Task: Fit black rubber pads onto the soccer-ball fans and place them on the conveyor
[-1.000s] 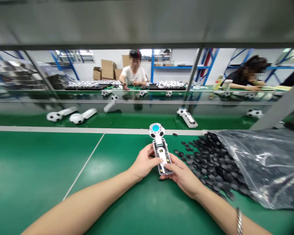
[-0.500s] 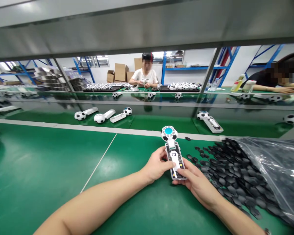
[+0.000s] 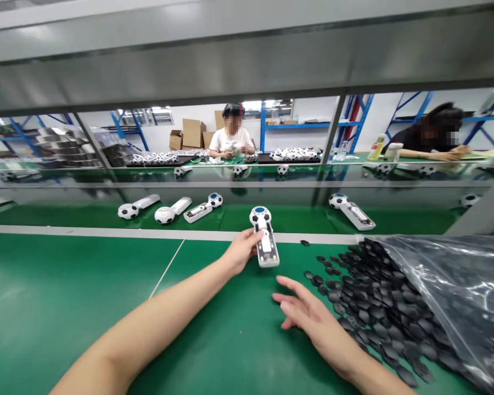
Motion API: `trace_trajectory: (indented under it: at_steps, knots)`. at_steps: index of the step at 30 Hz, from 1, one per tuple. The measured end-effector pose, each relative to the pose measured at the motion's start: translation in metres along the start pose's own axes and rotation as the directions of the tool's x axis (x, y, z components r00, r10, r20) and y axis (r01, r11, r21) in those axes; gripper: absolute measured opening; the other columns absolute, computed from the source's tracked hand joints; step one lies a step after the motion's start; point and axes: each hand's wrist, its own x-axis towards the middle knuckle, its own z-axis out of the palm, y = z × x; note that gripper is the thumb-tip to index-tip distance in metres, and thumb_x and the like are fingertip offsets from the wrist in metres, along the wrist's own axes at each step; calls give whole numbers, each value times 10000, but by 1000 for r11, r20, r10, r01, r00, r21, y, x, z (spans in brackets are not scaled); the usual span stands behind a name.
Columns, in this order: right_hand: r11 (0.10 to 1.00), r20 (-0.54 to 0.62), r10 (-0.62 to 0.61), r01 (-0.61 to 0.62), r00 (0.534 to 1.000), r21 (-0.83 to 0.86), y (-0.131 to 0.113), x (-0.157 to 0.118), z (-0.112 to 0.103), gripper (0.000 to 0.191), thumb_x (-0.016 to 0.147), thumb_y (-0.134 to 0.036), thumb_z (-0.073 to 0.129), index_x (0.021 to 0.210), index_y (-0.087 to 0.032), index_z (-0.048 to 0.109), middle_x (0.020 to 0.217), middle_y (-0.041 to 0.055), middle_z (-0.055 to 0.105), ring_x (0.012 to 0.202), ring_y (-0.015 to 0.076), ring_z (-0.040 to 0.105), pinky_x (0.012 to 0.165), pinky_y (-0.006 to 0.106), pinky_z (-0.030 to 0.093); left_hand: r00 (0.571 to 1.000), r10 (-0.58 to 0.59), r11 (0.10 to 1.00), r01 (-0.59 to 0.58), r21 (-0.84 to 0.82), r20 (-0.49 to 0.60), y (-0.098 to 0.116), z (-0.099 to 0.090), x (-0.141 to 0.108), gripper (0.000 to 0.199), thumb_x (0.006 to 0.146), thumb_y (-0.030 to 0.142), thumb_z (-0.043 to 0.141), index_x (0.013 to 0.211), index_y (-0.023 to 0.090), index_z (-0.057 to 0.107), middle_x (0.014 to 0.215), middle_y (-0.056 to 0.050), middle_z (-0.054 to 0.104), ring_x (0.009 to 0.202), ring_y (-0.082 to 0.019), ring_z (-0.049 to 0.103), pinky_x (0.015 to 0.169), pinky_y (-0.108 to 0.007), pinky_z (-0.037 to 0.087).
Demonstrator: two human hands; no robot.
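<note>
Head view. Left hand (image 3: pixel 242 251): fingers curled against the left edge of one football-headed handheld unit (image 3: pixel 264 236), which lies just ahead of that hand on the green bench (image 3: pixel 66 296). Right hand (image 3: pixel 307 314): open, fingers spread, holding nothing, nearest a loose heap of black hexagonal pieces (image 3: pixel 366 312), too many to count, spilling from one clear plastic bag (image 3: pixel 448 291). Four further units (image 3: pixel 352 215) beyond both hands.
</note>
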Motion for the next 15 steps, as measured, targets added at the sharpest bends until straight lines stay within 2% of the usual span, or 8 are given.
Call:
trace_trajectory:
  at_steps: [5, 8, 10, 12, 15]
  knots:
    - [992, 39, -72, 76, 997, -98, 14, 4, -3, 380, 788, -448, 555, 1127, -285, 495, 1383, 65, 265, 1095, 218, 483, 715, 288, 489, 986, 34, 981, -2, 192, -164, 13, -42, 81, 236, 862, 299, 508, 1002, 113, 548, 912, -49, 590, 747, -132, 580, 660, -301, 504]
    - [988, 69, -90, 98, 994, -121, 28, 8, -7, 363, 786, -444, 556, 1108, -282, 510, 1370, 78, 260, 1034, 208, 512, 660, 269, 491, 962, 60, 950, 27, 310, -267, 10, -62, 110, 268, 869, 315, 493, 1048, 120, 532, 985, -66, 577, 819, -154, 582, 706, -333, 508]
    - [986, 91, -103, 114, 991, -120, 36, 11, -9, 367, 788, -433, 554, 1113, -270, 506, 1347, 97, 284, 1002, 202, 523, 622, 252, 487, 944, 96, 917, 39, 397, -315, 7, -69, 120, 269, 868, 313, 495, 1053, 122, 532, 1000, -68, 575, 835, -160, 581, 720, -345, 506]
    - [984, 109, -110, 124, 988, -130, 39, 11, -9, 365, 790, -413, 551, 1115, -254, 504, 1317, 114, 322, 988, 201, 531, 589, 233, 480, 923, 169, 869, 25, 495, -345, 7, -72, 119, 285, 853, 314, 518, 1065, 124, 529, 1032, -77, 569, 880, -178, 573, 763, -375, 492]
    - [949, 112, -130, 156, 985, -273, 28, 9, -14, 344, 794, -354, 544, 1118, -245, 507, 1286, 119, 378, 986, 206, 542, 571, 222, 483, 859, 356, 756, -33, 654, -368, 21, -79, 98, 472, 770, 350, 613, 1167, 138, 474, 1210, -123, 480, 1114, -259, 448, 952, -439, 358]
